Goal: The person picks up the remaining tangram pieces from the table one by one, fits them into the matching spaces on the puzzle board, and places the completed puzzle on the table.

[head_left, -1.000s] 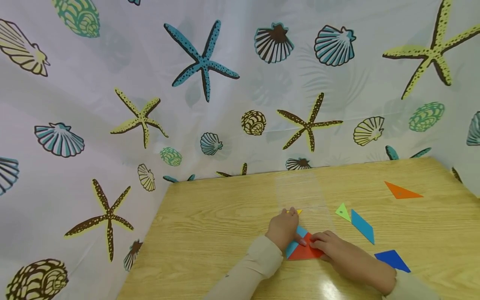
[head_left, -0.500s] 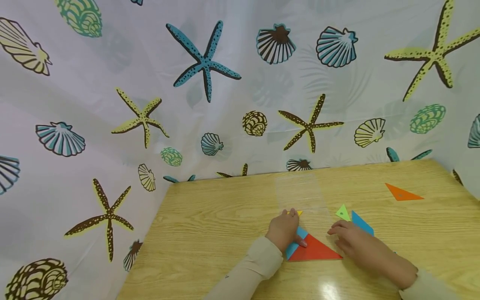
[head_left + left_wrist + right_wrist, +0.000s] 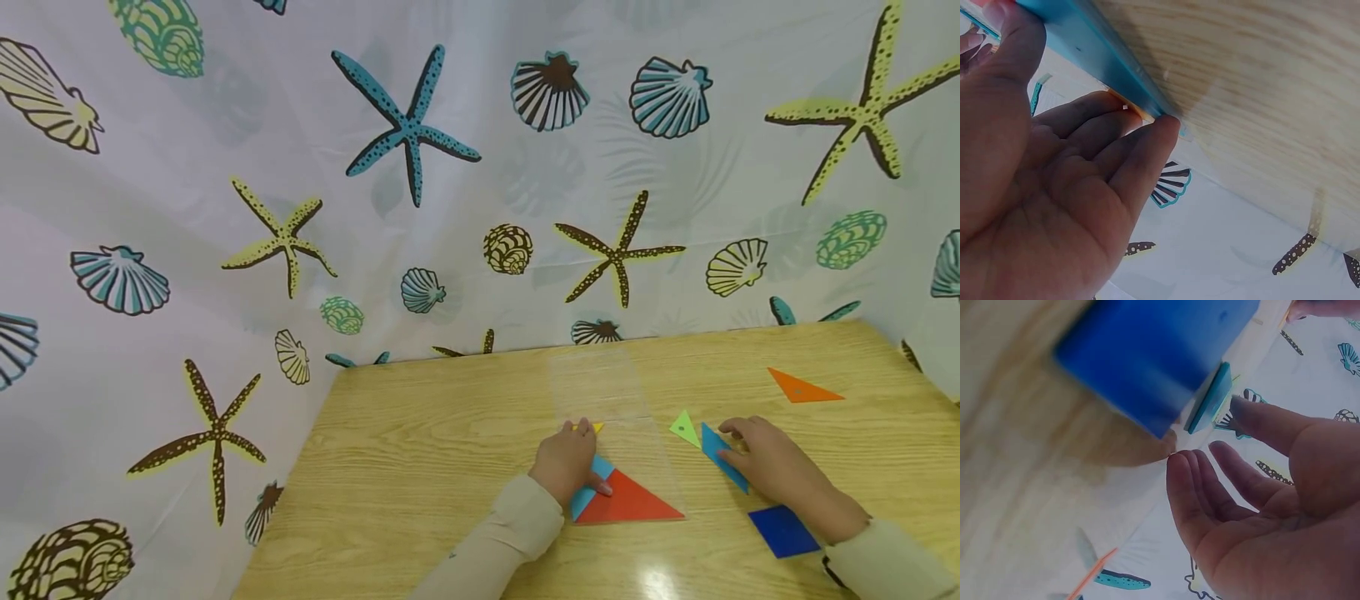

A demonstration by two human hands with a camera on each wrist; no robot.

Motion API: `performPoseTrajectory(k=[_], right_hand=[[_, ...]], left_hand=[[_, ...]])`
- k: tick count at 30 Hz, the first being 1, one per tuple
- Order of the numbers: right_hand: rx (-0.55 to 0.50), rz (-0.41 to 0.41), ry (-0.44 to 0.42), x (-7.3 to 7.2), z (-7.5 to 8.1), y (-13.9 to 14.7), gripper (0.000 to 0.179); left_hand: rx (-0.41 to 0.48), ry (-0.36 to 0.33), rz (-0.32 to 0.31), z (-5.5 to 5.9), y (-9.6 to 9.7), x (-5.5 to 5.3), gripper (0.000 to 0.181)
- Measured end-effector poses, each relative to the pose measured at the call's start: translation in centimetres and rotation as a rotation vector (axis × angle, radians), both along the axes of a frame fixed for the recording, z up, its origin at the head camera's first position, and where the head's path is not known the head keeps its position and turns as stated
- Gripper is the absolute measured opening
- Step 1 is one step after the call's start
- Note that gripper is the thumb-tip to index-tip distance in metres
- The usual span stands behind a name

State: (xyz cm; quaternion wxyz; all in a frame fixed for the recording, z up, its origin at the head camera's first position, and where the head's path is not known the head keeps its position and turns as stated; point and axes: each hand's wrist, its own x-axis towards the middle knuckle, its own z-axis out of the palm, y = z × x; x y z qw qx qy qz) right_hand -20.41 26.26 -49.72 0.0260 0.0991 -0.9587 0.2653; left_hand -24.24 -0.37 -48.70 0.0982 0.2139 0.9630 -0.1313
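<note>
My left hand (image 3: 566, 462) rests over a light blue flat piece (image 3: 582, 502), its thumb on the join with a red triangle (image 3: 637, 500). Its fingers reach a yellow piece (image 3: 598, 426), mostly covered by them. In the left wrist view the fingers lie extended along the light blue piece (image 3: 1094, 50). On the right, my right hand (image 3: 776, 471) hovers around a blue parallelogram (image 3: 712, 442), thumb and fingers spread apart. The right wrist view shows that thumb apart from the fingers, near the parallelogram (image 3: 1211, 403) and a dark blue square (image 3: 1166, 356).
A small green triangle (image 3: 684, 430) lies left of the parallelogram, and an orange triangle (image 3: 804, 388) farther back. The dark blue square sits below the right forearm. A clear sheet (image 3: 603, 379) lies on the wooden table (image 3: 420, 467). A patterned curtain (image 3: 457, 250) borders it.
My right hand has left the red triangle and moved right to the blue parallelogram, uncovering the triangle's right end. My left hand has stayed in place.
</note>
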Motion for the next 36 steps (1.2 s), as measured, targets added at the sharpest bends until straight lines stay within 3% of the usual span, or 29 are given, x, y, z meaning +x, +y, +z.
performPoseTrajectory(k=[2, 13, 32, 36], right_hand=[[-0.003, 0.004, -0.025, -0.2, -0.1, 0.2, 0.034], [0.081, -0.010, -0.069, -0.6, 0.1, -0.2, 0.045], [-0.011, -0.023, -0.212, -1.5, 0.2, 0.1, 0.042], [-0.030, -0.028, -0.185, -1.5, 0.1, -0.1, 0.039]], left_hand=[[-0.003, -0.015, 0.004, 0.7, -0.1, 0.3, 0.097], [-0.005, -0.013, -0.008, 0.5, -0.1, 0.3, 0.095], [-0.010, 0.006, -0.017, 0.4, -0.2, 0.4, 0.097], [-0.002, 0.012, -0.010, 0.6, -0.2, 0.4, 0.097]])
